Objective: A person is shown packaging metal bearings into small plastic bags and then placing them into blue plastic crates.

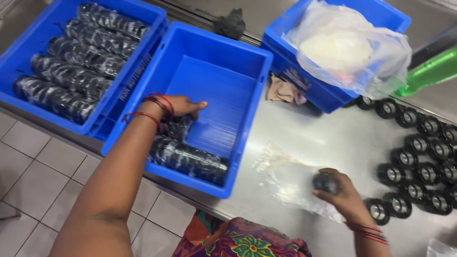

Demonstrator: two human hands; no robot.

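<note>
Packing step. Your left hand (183, 105), fingers loosely spread, sets a wrapped roll (175, 127) into the middle blue bin (247, 114). Your right hand (340, 192) cups a black part (325, 182) over the plastic bag (285, 183). Next likely: bagging, steadily.

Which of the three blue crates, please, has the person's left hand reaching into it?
The middle blue crate: the left hand rests on wrapped black rolls there. The far-left crate is packed full; the right crate holds a plastic bag.

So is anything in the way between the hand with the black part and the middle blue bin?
Nothing visible. The right hand holds a black part over a clear bag, and only bare table lies between it and the middle blue bin.
</note>
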